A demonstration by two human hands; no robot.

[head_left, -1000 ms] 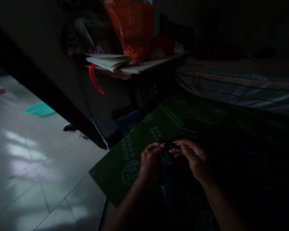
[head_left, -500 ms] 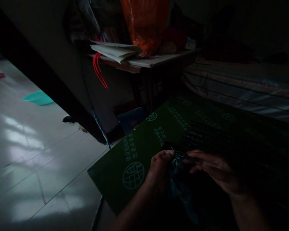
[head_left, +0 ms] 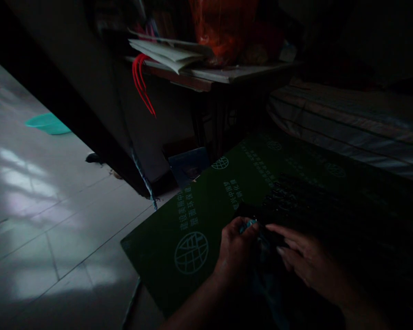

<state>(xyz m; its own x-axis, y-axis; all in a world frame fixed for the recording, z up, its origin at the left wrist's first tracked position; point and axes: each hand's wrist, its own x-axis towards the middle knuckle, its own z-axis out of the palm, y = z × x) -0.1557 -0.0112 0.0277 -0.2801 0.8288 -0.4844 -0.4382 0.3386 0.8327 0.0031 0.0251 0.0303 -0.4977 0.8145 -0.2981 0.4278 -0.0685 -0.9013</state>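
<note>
Very little light is available, and this is judged the main hazard: the small bluish piece (head_left: 250,223) could slip unseen out of the fingers and be lost in the dark cloth (head_left: 265,275) beneath it, or among the heap of small dark things (head_left: 289,195) lying at twelve o'clock from the hands. A loose pinch or a tug from the cloth would be enough to cause it. The piece is found low in the view, near six o'clock, over the near part of the green board (head_left: 165,238). It shows only as a pale blue-green fleck at the fingertips, and its shape cannot be made out. It is pinched by the left hand (head_left: 237,250), whose fingers are curled tight around it. The right hand (head_left: 306,263), at three o'clock from the left and just beside it, is held with fingers stretched and loosely parted towards the piece; whether anything thin is kept between them cannot be told. White printing and globe marks are carried by the board. A table (head_left: 227,75) with papers (head_left: 168,50) and hanging red cords (head_left: 142,87) is seen at twelve o'clock, a striped mattress (head_left: 347,123) at two, a teal basin (head_left: 48,123) at ten.
</note>
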